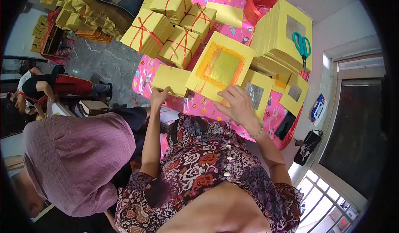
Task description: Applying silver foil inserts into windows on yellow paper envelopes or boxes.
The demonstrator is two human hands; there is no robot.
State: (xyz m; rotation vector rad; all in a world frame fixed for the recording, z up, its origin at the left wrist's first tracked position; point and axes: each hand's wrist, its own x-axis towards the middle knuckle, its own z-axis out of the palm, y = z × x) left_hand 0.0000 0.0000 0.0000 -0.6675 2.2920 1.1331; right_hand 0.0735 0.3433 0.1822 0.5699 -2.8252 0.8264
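Note:
At the table's near edge, my left hand (160, 96) is closed on the near left corner of a plain yellow paper stack (172, 78). My right hand (237, 103) has its fingers bent over the near edge of a joss paper sheet (239, 52), its thumb at that edge. This sheet carries a shiny gold foil square inside an orange printed border, and its left side overlaps the plain stack. Partly under my right hand lies another yellow sheet with a silver foil square (254, 92). What lies beneath the large sheet is hidden.
Bundles tied with red ribbon (145, 30) stand at the far left of the pink tablecloth (193, 106). Teal scissors (302, 46) lie on a tall paper stack (266, 38) at right, near a red basket (251, 8). A person in a purple top (83, 158) is close at my left.

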